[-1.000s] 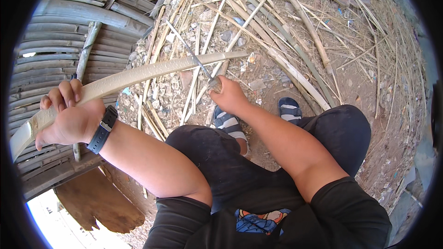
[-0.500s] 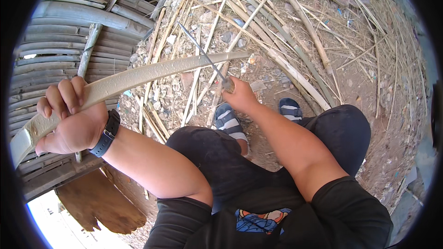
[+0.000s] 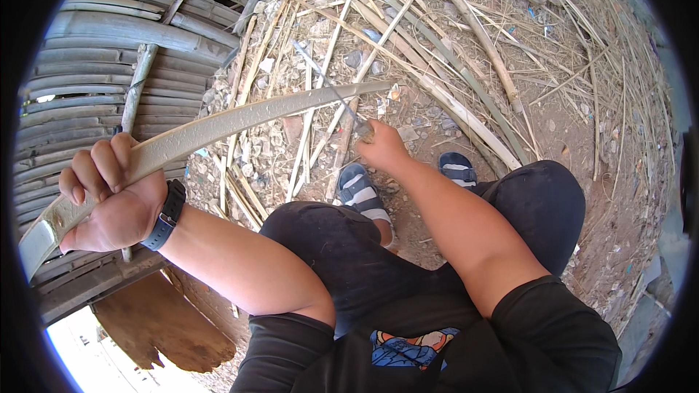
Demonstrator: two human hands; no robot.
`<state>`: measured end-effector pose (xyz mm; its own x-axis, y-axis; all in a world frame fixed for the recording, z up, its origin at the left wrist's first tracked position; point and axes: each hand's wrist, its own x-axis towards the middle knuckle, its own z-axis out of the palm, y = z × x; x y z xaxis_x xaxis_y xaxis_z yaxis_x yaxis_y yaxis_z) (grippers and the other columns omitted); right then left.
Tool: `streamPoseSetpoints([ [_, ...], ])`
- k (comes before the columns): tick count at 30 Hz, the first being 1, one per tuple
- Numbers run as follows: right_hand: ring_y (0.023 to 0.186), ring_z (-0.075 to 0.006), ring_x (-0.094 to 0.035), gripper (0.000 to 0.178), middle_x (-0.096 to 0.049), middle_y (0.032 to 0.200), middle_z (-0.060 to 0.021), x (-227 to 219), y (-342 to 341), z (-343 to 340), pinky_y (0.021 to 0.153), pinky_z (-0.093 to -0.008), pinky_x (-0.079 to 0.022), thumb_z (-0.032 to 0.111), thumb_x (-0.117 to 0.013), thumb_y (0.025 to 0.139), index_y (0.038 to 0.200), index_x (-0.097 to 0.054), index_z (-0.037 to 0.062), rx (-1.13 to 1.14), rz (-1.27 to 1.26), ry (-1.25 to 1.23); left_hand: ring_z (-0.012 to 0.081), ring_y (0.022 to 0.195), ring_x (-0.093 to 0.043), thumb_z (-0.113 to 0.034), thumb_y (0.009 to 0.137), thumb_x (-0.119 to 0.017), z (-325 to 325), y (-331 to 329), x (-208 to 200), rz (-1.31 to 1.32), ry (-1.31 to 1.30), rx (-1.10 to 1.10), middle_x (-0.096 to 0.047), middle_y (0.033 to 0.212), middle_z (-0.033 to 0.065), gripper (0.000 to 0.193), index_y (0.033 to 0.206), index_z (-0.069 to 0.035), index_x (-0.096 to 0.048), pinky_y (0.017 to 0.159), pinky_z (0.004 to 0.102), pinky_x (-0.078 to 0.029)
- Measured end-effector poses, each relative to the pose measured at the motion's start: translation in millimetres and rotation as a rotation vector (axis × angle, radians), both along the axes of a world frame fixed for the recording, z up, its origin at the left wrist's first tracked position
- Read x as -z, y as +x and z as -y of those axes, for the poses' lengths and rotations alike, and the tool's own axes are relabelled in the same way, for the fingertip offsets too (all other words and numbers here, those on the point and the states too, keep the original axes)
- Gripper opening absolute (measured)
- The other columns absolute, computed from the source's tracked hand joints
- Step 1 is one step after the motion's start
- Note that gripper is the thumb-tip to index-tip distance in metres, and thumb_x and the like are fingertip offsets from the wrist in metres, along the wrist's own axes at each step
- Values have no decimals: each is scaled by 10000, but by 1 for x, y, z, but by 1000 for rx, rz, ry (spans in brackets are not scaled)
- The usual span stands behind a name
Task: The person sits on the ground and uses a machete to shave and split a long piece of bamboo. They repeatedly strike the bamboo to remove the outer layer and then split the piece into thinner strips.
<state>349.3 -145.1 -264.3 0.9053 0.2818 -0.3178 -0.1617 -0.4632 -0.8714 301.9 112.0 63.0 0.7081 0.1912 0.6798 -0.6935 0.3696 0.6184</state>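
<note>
A long, pale split-bamboo strip [image 3: 226, 121] runs from the far left toward the middle, its narrow end pointing right. My left hand [image 3: 120, 204], with a dark watch on the wrist, is wrapped round its wider part. In my right hand [image 3: 384, 148] is a knife [image 3: 314, 67] with a long, thin blade; the fingers are closed round its handle. The blade slants up to the left and crosses the strip near the narrow end. Whether its edge bites into the bamboo cannot be made out.
On the left stands a wall of bamboo slats [image 3: 80, 65] with a bamboo post [image 3: 138, 87]. Cut bamboo lengths [image 3: 466, 113] and thin strips lie over stony ground ahead. My sandalled feet [image 3: 360, 188] are below the knife. A torn brown sheet [image 3: 164, 320] hangs at lower left.
The knife and my right hand have shifted slightly to the right, the blade tip a little lower. My left hand still grips the strip in nearly the same place.
</note>
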Motion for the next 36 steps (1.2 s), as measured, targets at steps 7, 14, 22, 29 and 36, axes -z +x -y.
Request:
streamPoseSetpoints([
  [7,943,-409,-674,384,-690,978,-260,41,3,10,850,-436,-531,208,-667,759,1092,-655,17,159,-243,61,100,464,-286,-987,708,-248,-4,4,3,-20,-22,-127,-361,560,-44,871,726,-157,-510,485,263,-237],
  [14,984,-392,-670,354,-693,1007,-252,-16,-7,-1,855,-443,-527,213,-682,770,1082,-658,48,-23,4,-5,99,463,-278,-990,703,-241,9,0,-1,-17,-23,-153,-358,560,-45,871,731,-162,-512,483,262,-236],
  [22,985,-380,-675,397,-692,1014,-248,50,-3,10,858,-448,-522,254,-692,764,1094,-660,37,133,-260,-75,100,462,-275,-984,713,-248,-2,3,2,-35,-48,-190,-353,559,-42,859,726,-164,-506,482,261,-233],
  [29,867,-384,-686,399,-694,912,-233,-56,8,-15,790,-441,-539,217,-673,768,1122,-637,35,-176,122,116,101,482,-291,-994,701,-250,-3,-2,2,2,-4,22,-363,571,-29,872,747,-158,-492,509,276,-249],
  [36,622,-237,-638,231,-706,873,-176,55,0,47,547,-368,-503,121,-662,792,974,-625,-15,246,-595,84,92,496,-295,-912,672,-563,2,-3,8,43,-44,-114,-359,577,-42,771,766,-150,-490,514,264,-238],
])
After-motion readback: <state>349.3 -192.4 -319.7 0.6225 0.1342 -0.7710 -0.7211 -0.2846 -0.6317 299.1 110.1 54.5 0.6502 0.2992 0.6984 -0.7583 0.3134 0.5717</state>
